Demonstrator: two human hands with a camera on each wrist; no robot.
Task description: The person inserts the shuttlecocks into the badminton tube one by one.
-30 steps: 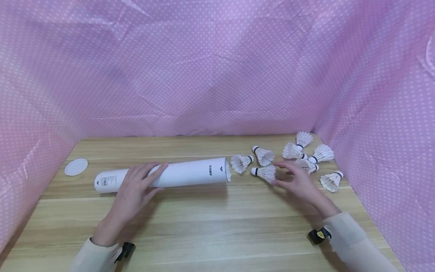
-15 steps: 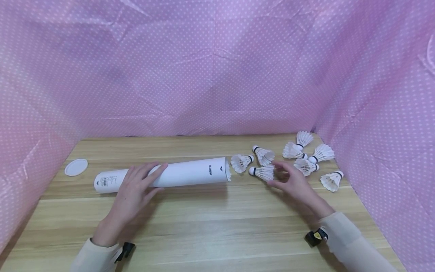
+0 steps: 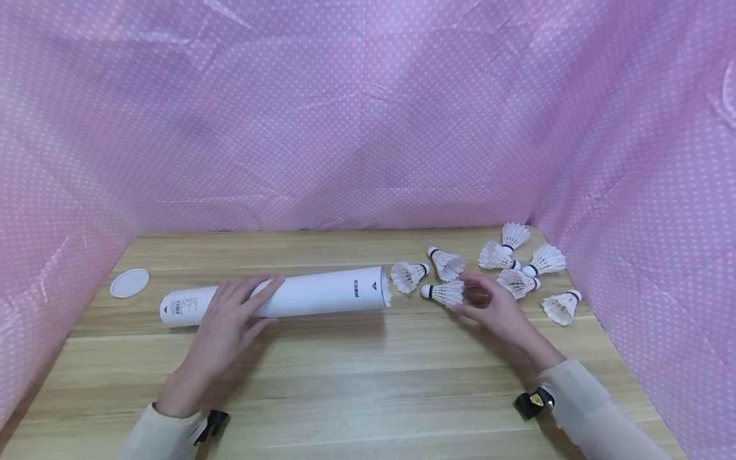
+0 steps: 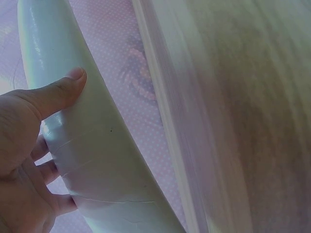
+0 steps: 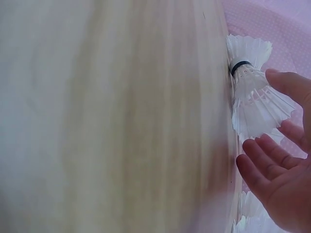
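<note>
My left hand [image 3: 221,326] grips a white shuttlecock tube [image 3: 322,294] lying sideways on the table. In the left wrist view, the thumb [image 4: 65,92] lies along the tube and the other fingers go behind it. The tube's open end with a ragged edge faces right. Just right of it, a feather shuttlecock [image 3: 443,293] lies with its cork toward the tube. My right hand [image 3: 500,312] pinches this shuttlecock's feather skirt between thumb and index finger. The right wrist view shows its other fingers [image 5: 262,162] spread below the skirt.
Two more shuttlecocks, one at the tube's mouth [image 3: 408,276] and one behind [image 3: 446,263], lie close by. Several others [image 3: 543,260] are scattered at the right corner of the wooden table [image 3: 345,396]. A round white lid [image 3: 129,283] lies far left. Pink dotted cloth [image 3: 356,128] surrounds the table.
My right hand has shifted slightly left, and the shuttlecock at its fingertips has slid a little left with it. My left hand and the tube stay still.
</note>
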